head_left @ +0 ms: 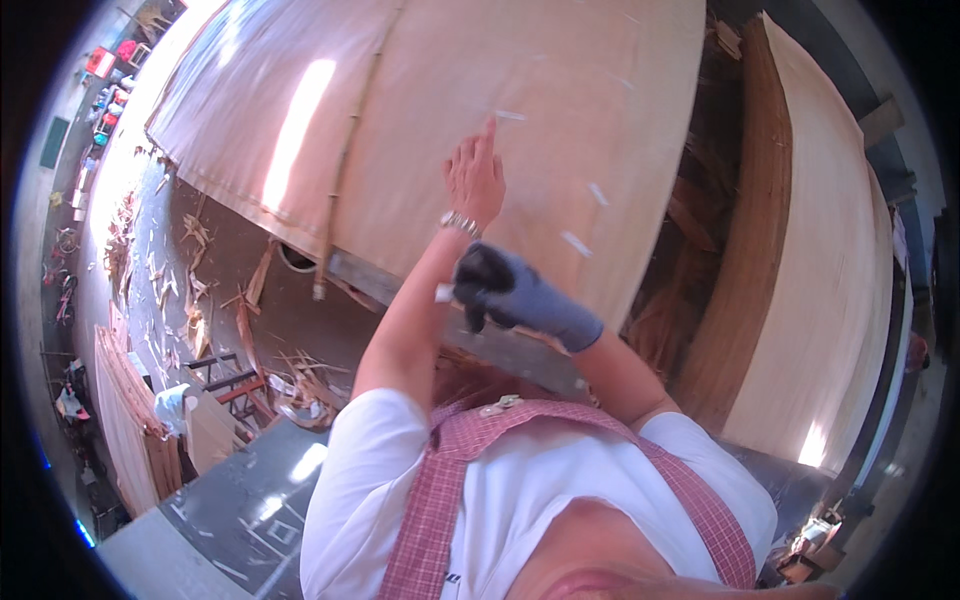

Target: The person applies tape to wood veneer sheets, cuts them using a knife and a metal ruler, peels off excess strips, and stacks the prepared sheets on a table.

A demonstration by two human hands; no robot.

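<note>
My left hand [474,178] is bare, with a metal bracelet at the wrist. It lies flat on a large pale veneer sheet [420,90], its index finger stretched toward a short white strip [510,115] stuck on the wood. Two more white strips [577,244] lie on the sheet to the right. My right hand [515,293] wears a grey glove with dark fingertips. It hovers over the sheet's near edge beside my left forearm, closed around a small white object [445,292].
A thin bamboo stick [347,150] lies across the sheet. A second tall veneer stack [820,250] stands on the right, past a gap full of scraps. Wood slivers [195,300] litter the floor on the left, near a red metal frame [240,385] and leaning boards [125,420].
</note>
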